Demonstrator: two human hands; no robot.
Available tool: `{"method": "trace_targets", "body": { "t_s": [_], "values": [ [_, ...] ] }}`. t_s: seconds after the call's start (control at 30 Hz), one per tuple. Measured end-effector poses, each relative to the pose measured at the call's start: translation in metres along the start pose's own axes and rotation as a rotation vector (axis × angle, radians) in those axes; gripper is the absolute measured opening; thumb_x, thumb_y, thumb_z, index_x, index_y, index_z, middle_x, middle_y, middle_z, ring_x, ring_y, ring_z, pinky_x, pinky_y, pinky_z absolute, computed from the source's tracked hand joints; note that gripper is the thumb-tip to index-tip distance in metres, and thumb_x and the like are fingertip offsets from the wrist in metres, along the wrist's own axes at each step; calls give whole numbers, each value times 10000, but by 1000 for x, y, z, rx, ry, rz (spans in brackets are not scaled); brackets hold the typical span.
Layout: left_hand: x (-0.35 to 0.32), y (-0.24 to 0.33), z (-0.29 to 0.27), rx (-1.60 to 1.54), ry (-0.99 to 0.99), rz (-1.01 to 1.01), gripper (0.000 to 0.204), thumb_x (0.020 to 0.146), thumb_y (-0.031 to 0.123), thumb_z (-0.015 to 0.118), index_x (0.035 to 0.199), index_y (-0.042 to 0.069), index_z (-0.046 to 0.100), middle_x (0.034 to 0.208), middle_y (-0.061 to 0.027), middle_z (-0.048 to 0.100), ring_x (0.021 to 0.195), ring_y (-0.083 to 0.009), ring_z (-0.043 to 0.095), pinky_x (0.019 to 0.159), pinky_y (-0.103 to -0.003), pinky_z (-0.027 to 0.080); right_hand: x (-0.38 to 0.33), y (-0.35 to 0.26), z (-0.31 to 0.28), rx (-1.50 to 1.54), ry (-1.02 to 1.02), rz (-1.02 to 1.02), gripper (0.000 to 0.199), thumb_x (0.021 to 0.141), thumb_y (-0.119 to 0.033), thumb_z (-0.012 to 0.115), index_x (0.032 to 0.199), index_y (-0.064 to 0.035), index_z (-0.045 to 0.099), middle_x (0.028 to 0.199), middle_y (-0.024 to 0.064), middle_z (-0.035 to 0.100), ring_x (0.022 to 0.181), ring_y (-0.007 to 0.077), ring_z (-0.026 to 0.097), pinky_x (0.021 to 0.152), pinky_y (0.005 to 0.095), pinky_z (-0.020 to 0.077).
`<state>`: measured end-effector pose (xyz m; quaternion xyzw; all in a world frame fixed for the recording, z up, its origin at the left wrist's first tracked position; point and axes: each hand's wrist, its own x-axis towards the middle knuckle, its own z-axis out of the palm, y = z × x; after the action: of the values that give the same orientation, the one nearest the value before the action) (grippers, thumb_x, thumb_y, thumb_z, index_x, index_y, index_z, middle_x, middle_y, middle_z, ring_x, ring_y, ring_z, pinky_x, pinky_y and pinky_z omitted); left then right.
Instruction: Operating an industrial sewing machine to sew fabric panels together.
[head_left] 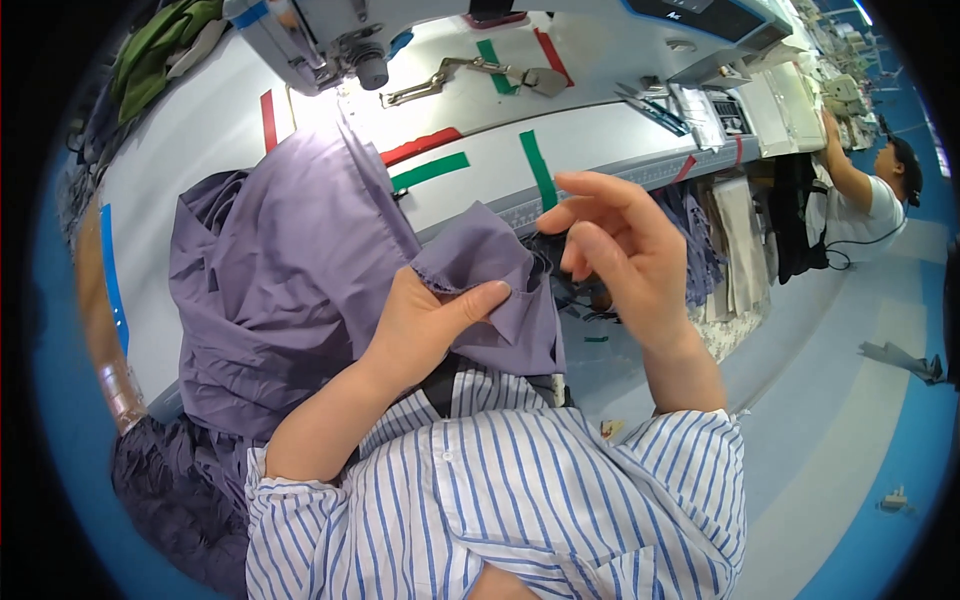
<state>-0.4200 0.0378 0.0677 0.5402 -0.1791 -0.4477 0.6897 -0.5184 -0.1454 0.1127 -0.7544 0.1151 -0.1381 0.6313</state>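
A large piece of purple-grey fabric point(290, 270) spreads over the left of the sewing table, its upper end lying by the needle area of a sewing machine point(340, 50). My left hand point(435, 315) grips a folded edge of this fabric, the thumb lying on top and the other fingers hidden under the cloth. The held part shows a stitched, slightly frayed edge and hangs down over my lap. Raised to the right of it, my right hand point(625, 250) is off the cloth, with its fingers curled loosely and apart and nothing visible in them.
Red and green tape strips point(430, 172) mark the white tabletop point(460, 110). Tweezers or snips point(655, 110) and a small tray lie at the right end. Green cloth point(165, 50) is piled at the far left. A co-worker point(870, 190) works at the far right.
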Motion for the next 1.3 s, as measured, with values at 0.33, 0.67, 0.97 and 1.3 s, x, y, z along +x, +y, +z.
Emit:
{"method": "trace_targets", "body": {
  "t_s": [0.33,0.67,0.97,1.3],
  "values": [
    [-10,-6,-23,-123,19,-26,337,849,85,717,1148,-3,589,1030,-54,655,915,-107,623,813,-258,516,5,43,26,-291,-181,-305,413,686,-27,756,1082,-55,644,1013,88,645,916,248,624,782,336,525],
    [-16,-5,-38,-111,-141,-190,454,821,53,729,1221,-2,522,1126,-60,603,1026,-121,589,890,-283,499,17,39,22,-197,-505,-299,467,712,32,652,1173,-35,632,1263,159,560,1142,313,559,947,378,466],
    [-21,-6,-38,7,-168,-252,411,811,64,713,1177,-11,540,1010,-9,589,870,-48,550,738,-214,464,20,30,37,-551,-367,-515,390,673,-89,755,1049,-35,667,1039,110,666,891,265,661,729,340,549],
    [-18,-2,-32,349,-289,-239,464,822,52,667,1261,-10,529,1091,-94,629,966,-138,604,849,-277,505,21,33,29,93,58,-60,98,912,-54,562,950,20,614,879,87,668,721,114,625,666,239,500]
  ]
}}
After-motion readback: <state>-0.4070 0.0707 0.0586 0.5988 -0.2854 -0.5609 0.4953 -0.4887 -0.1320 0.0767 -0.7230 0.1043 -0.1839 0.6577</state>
